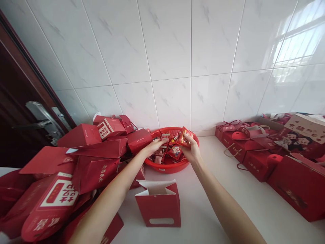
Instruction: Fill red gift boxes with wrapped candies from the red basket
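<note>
Head view: below a tiled wall (170,51), a white tabletop (203,193) bears heaped red boxes (98,173) at left, lined-up cartons (256,159) at right and, between them, a red basket (166,167) behind an open-topped box (162,210). Over the basket, the right hand (191,149) pinches a shiny red packet (185,136) between thumb and fingers; the left hand (156,145) reaches among smaller wrapped pieces (175,151), its grip impossible to tell.
</note>
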`<state>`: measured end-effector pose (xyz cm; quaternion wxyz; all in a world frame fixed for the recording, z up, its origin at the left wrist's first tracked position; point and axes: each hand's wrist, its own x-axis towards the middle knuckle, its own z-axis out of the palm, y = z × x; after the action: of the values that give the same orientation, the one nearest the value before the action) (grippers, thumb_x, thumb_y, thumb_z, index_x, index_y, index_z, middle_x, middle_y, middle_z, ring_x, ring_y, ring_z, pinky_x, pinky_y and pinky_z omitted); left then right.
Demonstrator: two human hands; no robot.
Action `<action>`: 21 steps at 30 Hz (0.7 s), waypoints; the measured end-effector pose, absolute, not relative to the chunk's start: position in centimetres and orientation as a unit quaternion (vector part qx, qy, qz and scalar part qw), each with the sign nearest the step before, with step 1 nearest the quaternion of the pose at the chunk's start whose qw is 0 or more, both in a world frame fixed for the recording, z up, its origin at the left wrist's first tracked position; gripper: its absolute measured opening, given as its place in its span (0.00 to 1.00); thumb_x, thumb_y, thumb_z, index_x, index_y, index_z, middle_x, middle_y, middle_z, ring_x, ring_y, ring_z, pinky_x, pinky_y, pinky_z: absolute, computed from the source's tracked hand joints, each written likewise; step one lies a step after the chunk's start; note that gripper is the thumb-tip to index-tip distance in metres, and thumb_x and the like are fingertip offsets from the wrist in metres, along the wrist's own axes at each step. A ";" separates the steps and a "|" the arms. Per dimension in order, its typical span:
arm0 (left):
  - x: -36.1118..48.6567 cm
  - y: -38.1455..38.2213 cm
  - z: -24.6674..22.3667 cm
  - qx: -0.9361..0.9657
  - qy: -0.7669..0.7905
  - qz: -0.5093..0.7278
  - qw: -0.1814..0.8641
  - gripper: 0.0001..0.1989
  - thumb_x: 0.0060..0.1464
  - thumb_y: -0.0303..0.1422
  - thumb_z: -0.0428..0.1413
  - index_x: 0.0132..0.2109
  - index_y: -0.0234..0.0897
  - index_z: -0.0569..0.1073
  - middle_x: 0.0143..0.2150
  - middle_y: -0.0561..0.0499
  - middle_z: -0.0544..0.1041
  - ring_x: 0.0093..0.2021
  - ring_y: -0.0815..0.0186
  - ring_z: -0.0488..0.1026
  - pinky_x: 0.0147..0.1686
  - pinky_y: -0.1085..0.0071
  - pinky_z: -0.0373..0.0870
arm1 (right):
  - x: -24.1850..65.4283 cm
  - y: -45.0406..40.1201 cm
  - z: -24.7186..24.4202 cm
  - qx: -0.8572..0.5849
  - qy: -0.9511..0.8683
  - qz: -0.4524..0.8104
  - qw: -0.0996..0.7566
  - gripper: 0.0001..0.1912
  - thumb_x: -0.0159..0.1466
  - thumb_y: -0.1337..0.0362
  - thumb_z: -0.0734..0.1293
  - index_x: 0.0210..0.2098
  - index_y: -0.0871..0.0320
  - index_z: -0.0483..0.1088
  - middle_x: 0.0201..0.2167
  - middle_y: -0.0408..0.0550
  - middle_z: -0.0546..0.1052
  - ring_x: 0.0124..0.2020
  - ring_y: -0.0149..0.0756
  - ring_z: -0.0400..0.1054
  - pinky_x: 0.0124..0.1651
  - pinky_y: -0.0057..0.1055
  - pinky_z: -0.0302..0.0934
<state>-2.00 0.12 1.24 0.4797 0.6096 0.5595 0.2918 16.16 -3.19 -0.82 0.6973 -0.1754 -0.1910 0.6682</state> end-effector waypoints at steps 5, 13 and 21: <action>-1.9 0.0 1.2 0.554 0.553 0.308 0.541 0.27 0.50 0.57 0.59 0.40 0.36 0.76 0.26 0.53 0.76 0.18 0.72 0.64 0.19 0.74 0.57 | 16.2 -3.2 -0.9 -0.168 -0.188 0.674 0.694 0.05 0.54 0.68 0.74 0.31 0.58 0.78 0.34 0.46 0.82 0.36 0.36 0.77 0.43 0.32 0.73; -2.4 0.1 1.2 0.516 0.507 0.269 0.636 0.35 0.53 0.65 0.47 0.28 0.35 0.73 0.19 0.51 0.73 0.16 0.71 0.64 0.14 0.76 0.50 | 16.2 -3.2 -0.9 -0.165 -0.186 0.677 0.692 0.07 0.53 0.69 0.75 0.32 0.58 0.78 0.33 0.45 0.83 0.36 0.36 0.77 0.41 0.31 0.73; -2.7 0.3 1.0 0.512 0.509 0.250 0.645 0.40 0.55 0.67 0.41 0.35 0.33 0.77 0.22 0.50 0.75 0.18 0.70 0.65 0.17 0.76 0.56 | 16.3 -3.1 -1.1 -0.165 -0.197 0.672 0.694 0.07 0.52 0.69 0.75 0.32 0.57 0.77 0.33 0.45 0.83 0.35 0.37 0.77 0.40 0.31 0.73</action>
<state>-2.69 0.27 0.98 0.6454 0.5117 0.5092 0.2498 16.28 -3.12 -1.05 0.6944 -0.1647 -0.1967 0.6723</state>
